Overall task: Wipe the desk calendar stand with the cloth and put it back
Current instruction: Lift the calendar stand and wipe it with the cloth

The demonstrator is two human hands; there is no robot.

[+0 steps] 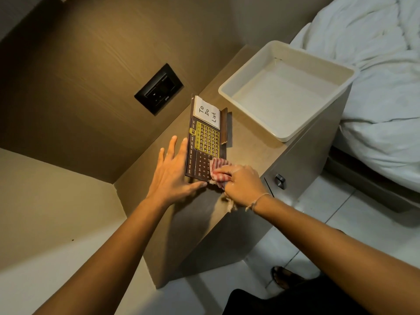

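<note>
A dark brown desk calendar stand with a yellow date grid and a white "To Do List" note stands on the bedside cabinet top, close to the wall. My left hand rests flat against its left edge, fingers spread, thumb along its lower edge. My right hand is closed on a red-and-white striped cloth, which presses on the calendar's lower right corner, over the number rows.
A white plastic tray sits on the far end of the cabinet, beside a bed with white sheets. A black wall socket is on the panel behind. The cabinet front has a metal knob. My foot is on the tiled floor.
</note>
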